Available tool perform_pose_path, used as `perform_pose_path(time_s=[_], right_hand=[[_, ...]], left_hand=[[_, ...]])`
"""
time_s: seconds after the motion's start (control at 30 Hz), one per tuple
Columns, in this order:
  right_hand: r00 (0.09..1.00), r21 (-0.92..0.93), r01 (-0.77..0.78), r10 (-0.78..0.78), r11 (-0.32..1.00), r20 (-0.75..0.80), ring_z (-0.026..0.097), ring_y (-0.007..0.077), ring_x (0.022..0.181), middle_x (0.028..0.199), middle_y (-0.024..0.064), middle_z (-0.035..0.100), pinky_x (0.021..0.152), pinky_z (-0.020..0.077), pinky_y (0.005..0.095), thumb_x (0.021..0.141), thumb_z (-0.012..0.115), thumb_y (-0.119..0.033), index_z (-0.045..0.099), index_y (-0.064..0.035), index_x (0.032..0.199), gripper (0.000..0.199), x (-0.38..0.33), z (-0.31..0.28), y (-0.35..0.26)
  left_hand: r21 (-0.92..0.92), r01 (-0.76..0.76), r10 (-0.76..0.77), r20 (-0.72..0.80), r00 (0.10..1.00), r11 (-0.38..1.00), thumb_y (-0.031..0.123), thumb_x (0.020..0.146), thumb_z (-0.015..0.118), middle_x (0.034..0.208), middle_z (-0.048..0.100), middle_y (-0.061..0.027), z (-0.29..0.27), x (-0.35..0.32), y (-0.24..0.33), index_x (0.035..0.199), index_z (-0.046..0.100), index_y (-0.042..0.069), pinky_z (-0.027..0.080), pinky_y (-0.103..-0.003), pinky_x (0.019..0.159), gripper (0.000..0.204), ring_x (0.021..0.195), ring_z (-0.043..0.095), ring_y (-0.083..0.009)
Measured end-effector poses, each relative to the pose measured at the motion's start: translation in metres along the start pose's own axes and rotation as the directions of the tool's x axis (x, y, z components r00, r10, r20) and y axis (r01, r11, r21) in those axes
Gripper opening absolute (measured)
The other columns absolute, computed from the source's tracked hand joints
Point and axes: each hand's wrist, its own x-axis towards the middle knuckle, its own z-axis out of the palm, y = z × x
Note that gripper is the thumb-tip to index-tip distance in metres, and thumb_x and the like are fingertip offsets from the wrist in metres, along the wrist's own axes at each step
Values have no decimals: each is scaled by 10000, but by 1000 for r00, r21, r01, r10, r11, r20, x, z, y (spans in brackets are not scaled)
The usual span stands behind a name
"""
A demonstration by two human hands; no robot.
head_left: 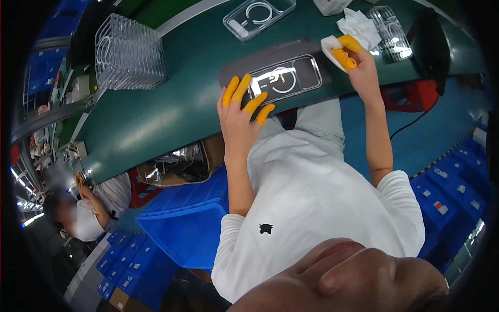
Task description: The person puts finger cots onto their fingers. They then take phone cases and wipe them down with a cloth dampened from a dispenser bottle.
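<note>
A clear phone case (305,74) with a white ring on it lies on a dark grey mat (239,67) in front of me. At its left end is my left hand (240,117), its fingers in yellow finger cots, spread and touching the case's edge. My right hand (360,67), also in yellow finger cots, pinches a folded white cloth (328,48) beyond the case's right end. The cloth is apart from the case.
On the green table (192,109) stand a tall stack of clear cases (130,54) at left, another case (254,18) at the back, and crumpled white tissue (358,28) beside more stacked cases (391,34) at right. A blue bin (182,229) stands below; another person (91,216) sits at far left.
</note>
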Motion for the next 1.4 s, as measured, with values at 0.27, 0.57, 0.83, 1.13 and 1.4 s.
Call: perform_pose_path(time_s=[0.27,0.57,0.83,1.13,1.4], right_hand=[[850,961,-142,527,236,-4,451,168,825,1206,99,570,601,335,270,1047,480,-198,521,-42,1295,296,21,-35,-5],[967,475,109,18,873,-255,570,254,1248,1303,117,610,1115,432,373,956,678,-196,566,-29,1346,439,43,-68,9],[905,623,203,98,755,-414,625,194,716,914,75,641,685,530,318,978,552,-60,633,-10,992,96,90,-42,-38],[806,-728,364,-588,581,-66,600,387,853,953,185,592,750,484,408,874,635,-9,645,27,957,92,112,-30,-24],[844,-883,221,-534,414,-39,644,388,955,1097,212,624,856,533,405,872,653,-12,690,2,1146,276,115,-32,-1]], left_hand=[[-21,-42,38,-174,984,999,112,771,812,1015,676,-62,-2,8,23,997,743,85,454,-394,861,238,994,626,-290],[-237,220,-235,-40,971,946,46,949,621,958,635,-146,-13,49,18,992,688,-30,494,-356,740,109,818,613,-296],[-150,311,-308,43,950,938,165,896,719,1163,598,-169,6,50,-4,1174,674,-15,476,-410,885,334,1010,584,-349],[-102,74,-69,50,996,992,471,628,901,1397,559,-127,-4,14,-10,1426,486,38,253,-554,1177,998,1366,450,-365],[-43,116,-112,78,991,992,397,632,914,1365,595,-104,-2,10,-11,1403,512,56,236,-536,1191,934,1367,471,-325]])
